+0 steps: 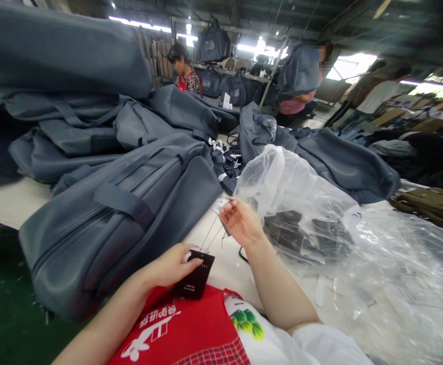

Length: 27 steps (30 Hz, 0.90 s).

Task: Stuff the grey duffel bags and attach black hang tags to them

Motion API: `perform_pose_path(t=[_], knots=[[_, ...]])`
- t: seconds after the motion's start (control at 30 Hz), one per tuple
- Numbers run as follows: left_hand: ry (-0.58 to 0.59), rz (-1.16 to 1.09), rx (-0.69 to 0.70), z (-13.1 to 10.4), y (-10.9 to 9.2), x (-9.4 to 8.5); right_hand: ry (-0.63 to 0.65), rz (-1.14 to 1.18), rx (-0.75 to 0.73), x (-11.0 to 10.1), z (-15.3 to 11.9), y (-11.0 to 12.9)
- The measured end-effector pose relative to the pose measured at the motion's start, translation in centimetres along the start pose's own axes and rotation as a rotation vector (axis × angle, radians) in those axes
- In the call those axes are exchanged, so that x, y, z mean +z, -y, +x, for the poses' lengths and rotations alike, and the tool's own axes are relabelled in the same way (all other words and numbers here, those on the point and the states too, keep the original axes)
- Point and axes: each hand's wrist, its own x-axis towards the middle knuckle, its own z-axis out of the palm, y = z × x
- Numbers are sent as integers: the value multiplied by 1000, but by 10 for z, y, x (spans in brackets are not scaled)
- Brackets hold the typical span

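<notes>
My left hand (179, 262) pinches a black hang tag (195, 278) with small pale print, held just above my red apron (175, 329). A thin cord (210, 230) runs up from the tag's top edge to my right hand (240, 220). The fingers of that hand are curled together on the cord's upper end, over the white table (227, 258). Left of both hands lies a dark blue-grey duffel bag (118, 218), on its side, with a zipper and wide strap handles. Neither hand touches the bag.
Clear plastic bags (301, 187) spread over the right side, with dark tags inside one. More duffel bags (80, 137) are heaped at the left. Small dark straps with white bits (227, 159) lie mid-table. A person (186, 76) stands behind the table; another person (299, 101) carries a bag.
</notes>
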Motion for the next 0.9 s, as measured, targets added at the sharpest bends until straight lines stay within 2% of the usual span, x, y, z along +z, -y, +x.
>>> perform_pose_path(t=[0.1, 0.23, 0.3, 0.43, 0.6, 0.7, 0.8, 0.9], knots=[[-46, -145, 21, 1, -1, 2, 106, 88, -30, 8, -1, 7], [-126, -423, 110, -1, -5, 3, 266, 146, -33, 29, -12, 4], [-112, -504, 117, -3, -8, 2, 266, 139, -33, 36, -14, 3], [-63, -521, 54, -8, -11, 1, 254, 91, -74, 44, -14, 6], [-192, -577, 77, -16, -3, -4, 335, 111, 60, 43, -19, 6], [-263, -494, 105, -21, 2, -9, 268, 85, 75, 37, -19, -1], [-436, -180, 153, -24, 1, -10, 204, -119, 57, 32, -16, -10], [-540, 134, 193, -27, -2, -3, 279, -416, 109, 30, -16, -18]])
